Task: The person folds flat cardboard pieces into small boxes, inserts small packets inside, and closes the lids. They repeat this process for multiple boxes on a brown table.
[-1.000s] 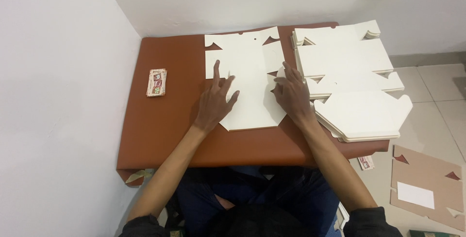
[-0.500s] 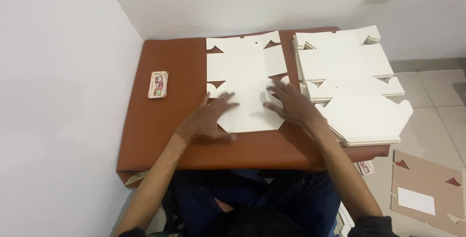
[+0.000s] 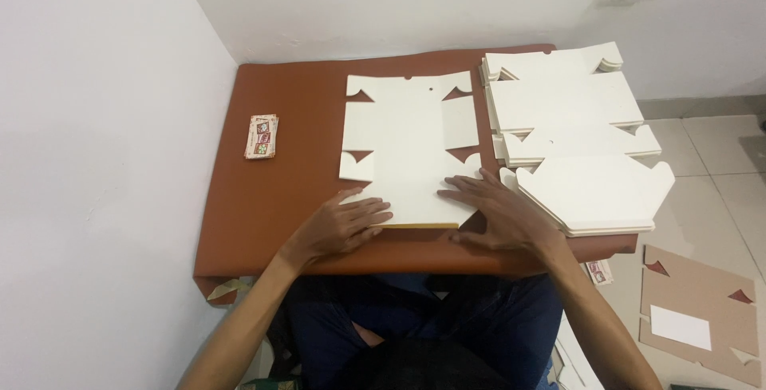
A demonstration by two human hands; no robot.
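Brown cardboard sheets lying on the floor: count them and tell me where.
1: a brown cardboard sheet lies flat on the tiled floor, right of the table. The frame edge may hide more.

White walls (image 3: 96,118) meet in a corner — pale tiled floor (image 3: 718,150) right.

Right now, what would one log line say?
left hand: flat on white cardboard sheet | right hand: pressing sheet's near edge | stack of blanks: right

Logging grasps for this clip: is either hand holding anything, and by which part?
Nothing is gripped. Both the left hand and right hand press flat on the near edge of the flat white die-cut cardboard sheet, where a fold shows its brown underside.
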